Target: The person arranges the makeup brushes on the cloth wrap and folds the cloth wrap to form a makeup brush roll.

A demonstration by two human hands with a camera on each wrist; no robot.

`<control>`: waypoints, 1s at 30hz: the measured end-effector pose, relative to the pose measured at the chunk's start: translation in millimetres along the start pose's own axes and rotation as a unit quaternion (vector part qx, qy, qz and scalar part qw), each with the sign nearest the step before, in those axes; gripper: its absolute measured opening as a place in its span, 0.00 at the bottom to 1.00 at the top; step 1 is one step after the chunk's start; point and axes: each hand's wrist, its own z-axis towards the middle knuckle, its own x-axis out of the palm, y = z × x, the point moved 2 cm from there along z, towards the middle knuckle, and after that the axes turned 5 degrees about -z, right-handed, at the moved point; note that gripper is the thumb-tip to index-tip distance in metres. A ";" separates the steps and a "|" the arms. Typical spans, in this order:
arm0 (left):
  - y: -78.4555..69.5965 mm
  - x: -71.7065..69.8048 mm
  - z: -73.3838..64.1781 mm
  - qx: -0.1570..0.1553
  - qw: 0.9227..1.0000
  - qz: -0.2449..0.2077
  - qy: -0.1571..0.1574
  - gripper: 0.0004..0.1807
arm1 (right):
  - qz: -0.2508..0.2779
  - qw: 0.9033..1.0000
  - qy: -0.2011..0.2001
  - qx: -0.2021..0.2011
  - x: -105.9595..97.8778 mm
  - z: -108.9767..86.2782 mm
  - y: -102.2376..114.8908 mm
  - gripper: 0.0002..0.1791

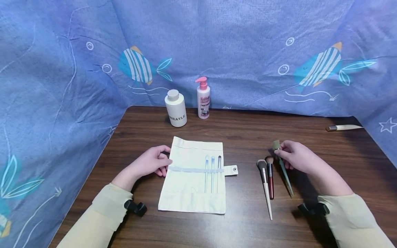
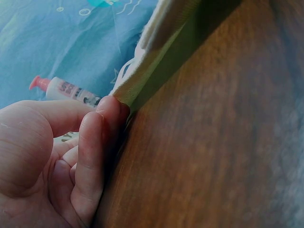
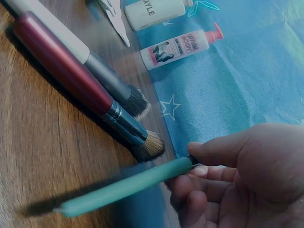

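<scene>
My left hand (image 1: 152,160) pinches the left edge of a cream cloth brush roll (image 1: 189,182); in the left wrist view the roll's edge (image 2: 126,90) meets the fingertips. Three thin makeup brushes (image 1: 212,177) sit under the grey elastic band in the roll's right half. My right hand (image 1: 296,156) pinches a green-handled makeup brush (image 1: 284,174) near its bristle end. In the right wrist view its green handle (image 3: 128,186) slants down to the left. Left of it lie a red-handled brush (image 1: 271,181) and a white-handled brush (image 1: 265,186), bristles pointing away from me.
A white capped bottle (image 1: 176,112) and a pink pump bottle (image 1: 203,103) stand at the back of the wooden table (image 1: 242,224). Another pale-handled brush (image 1: 345,127) lies at the far right edge. A blue fish-print cloth (image 1: 232,44) hangs behind.
</scene>
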 end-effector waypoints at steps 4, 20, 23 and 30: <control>-0.1 -0.2 0.2 0.003 1.000 0.000 0.000 0.24 | 0.011 0.999 -0.032 -0.005 -2.6 -0.4 0.4 0.13; -0.5 1.3 -3.8 -0.005 1.000 0.004 -0.003 0.24 | 0.081 0.996 -0.031 -0.018 -0.1 2.0 -0.4 0.17; -0.6 1.5 -4.2 -0.004 1.000 0.004 -0.003 0.23 | 0.096 0.995 -0.028 -0.022 0.1 1.5 0.3 0.16; -2.9 1.4 -3.0 -0.003 1.000 0.006 -0.003 0.23 | 0.133 0.991 -0.024 -0.007 -2.1 0.2 3.5 0.18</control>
